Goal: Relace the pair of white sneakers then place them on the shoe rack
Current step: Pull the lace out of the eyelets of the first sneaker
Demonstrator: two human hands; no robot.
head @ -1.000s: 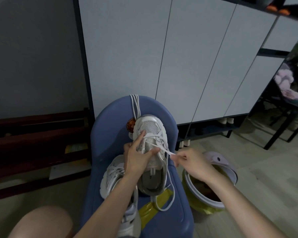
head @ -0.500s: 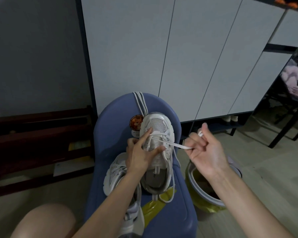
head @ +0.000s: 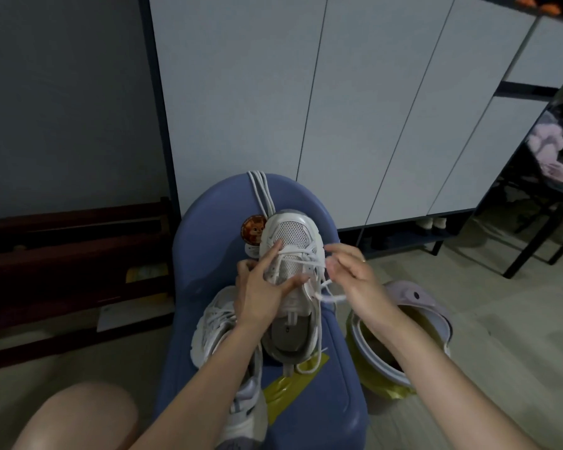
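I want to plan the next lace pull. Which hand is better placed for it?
The right hand, I judge: it already pinches the lace beside the sneaker on the chair. The left hand is busy steadying the sneaker.

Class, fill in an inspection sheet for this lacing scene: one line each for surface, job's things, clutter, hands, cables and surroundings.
Surface: blue chair, holding both sneakers.
Job's things: sneaker being laced, toe pointing away, lace crossing the lower eyelets; second sneaker lies beside it to the left, partly under the left forearm; spare lace draped over the chair back.
Clutter: round cartoon tag by the toe; yellow tape on the seat.
Hands: left hand steadies the sneaker, fingers spread; right hand pinches the lace.
Cables: nothing seen.
Surroundings: white cabinet doors; dark wooden rack on the left; lined bin on the floor to the right.
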